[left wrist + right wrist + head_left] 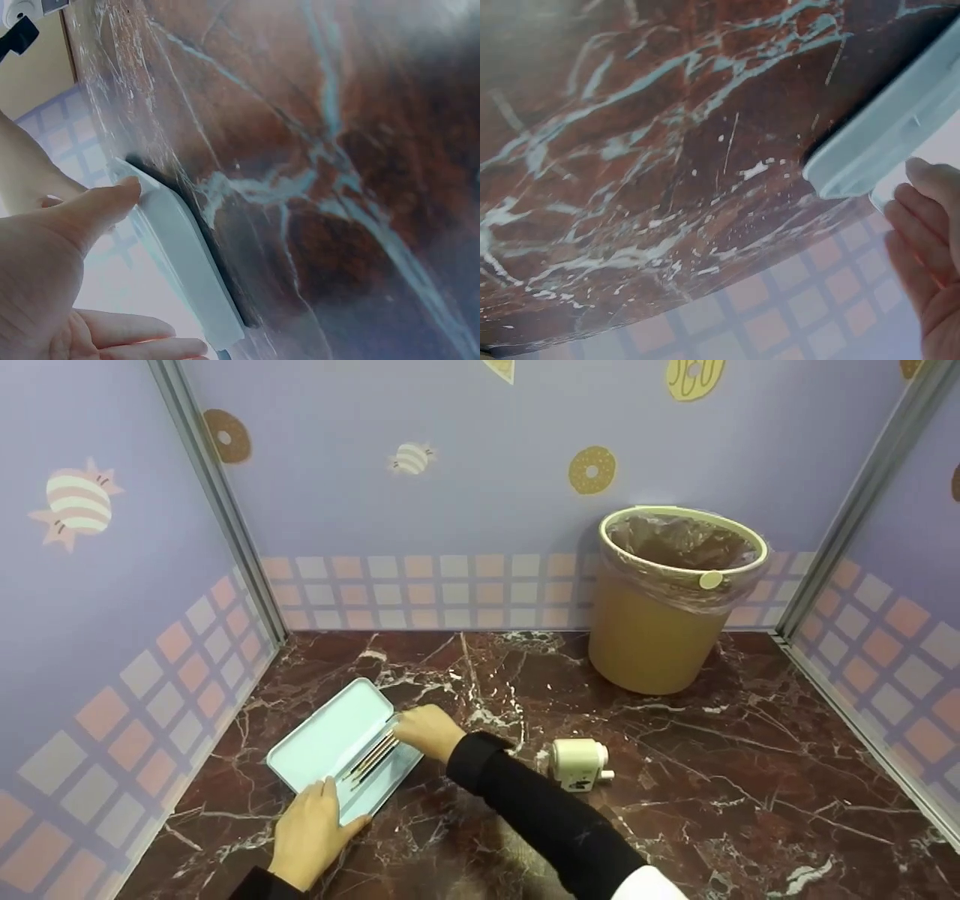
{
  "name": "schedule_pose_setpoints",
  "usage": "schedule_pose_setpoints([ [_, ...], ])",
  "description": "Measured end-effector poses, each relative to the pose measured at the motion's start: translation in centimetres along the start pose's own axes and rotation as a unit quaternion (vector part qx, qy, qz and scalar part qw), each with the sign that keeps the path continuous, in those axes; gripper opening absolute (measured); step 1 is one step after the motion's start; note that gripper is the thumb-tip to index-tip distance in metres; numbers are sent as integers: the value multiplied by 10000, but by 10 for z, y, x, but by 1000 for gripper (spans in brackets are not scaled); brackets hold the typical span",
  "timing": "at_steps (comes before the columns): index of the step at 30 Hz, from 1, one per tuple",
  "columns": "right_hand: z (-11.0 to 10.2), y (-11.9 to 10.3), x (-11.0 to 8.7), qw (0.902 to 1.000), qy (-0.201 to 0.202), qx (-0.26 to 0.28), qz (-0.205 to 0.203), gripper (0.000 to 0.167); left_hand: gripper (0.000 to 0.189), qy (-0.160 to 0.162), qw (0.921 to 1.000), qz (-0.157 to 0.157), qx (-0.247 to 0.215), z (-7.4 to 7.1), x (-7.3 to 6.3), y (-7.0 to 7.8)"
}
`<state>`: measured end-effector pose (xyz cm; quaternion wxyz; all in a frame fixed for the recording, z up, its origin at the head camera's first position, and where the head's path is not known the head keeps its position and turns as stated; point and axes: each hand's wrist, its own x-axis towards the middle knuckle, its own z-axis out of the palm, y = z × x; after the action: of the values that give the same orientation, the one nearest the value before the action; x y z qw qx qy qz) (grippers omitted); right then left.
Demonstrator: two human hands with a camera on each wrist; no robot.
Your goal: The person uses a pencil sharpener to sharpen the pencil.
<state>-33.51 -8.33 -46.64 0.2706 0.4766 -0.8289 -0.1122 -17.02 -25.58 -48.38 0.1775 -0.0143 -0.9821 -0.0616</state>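
Observation:
An open light-blue pencil case (330, 735) lies slantwise on the left of the table, lid laid back. Inside it several dark-striped pencils (369, 759) lie side by side. My left hand (311, 825) holds the near end of the case, thumb on the front corner and fingers across the other side. In the left wrist view the thumb presses on the case's corner (142, 184). My right hand (427, 733) is at the far end, fingers curled over the pencils' far ends and hiding them; I cannot tell whether it grips one. The right wrist view shows its curled fingers (922, 225) beside the case's rim.
A cream hand-crank pencil sharpener (576, 765) stands right of the case, beyond my right forearm. A tan waste bin (652, 637) with a clear liner stands at the back right. Small pale bits (517, 697) are scattered on the marbled table. Patterned panels enclose the back and sides.

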Motion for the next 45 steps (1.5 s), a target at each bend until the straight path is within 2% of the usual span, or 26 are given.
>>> schedule_pose_setpoints([
  [6,-16,16,-18,9987,-317,333,223,18,78,371,9988,312,119,2,7,11],
  [10,-25,30,-30,9955,-559,678,361,14,75,467,9977,476,86,3,15,24],
  [15,-41,50,-49,9795,-1270,1455,579,4,71,500,9953,822,-92,4,30,46],
  [17,-49,59,-59,9713,-1457,1746,698,14,72,462,9938,980,-238,5,35,57],
  [21,-58,77,-85,9652,-1441,2007,860,22,76,131,9924,1087,-564,6,44,80],
  [24,-60,89,-105,9625,-1355,2166,912,19,78,-186,9899,1158,-792,6,50,97],
  [30,-61,107,-146,9566,-1117,2517,950,24,80,-502,9795,1569,-1163,12,64,126],
  [33,-64,114,-164,9503,-1106,2737,990,36,79,-634,9756,1683,-1260,15,69,136],
  [40,-71,127,-199,9279,-1288,3207,1399,55,79,-812,9705,1692,-1511,22,74,156],
  [45,-72,136,-218,9226,-1372,3336,1368,60,80,-1001,9676,1668,-1608,29,75,170],
])
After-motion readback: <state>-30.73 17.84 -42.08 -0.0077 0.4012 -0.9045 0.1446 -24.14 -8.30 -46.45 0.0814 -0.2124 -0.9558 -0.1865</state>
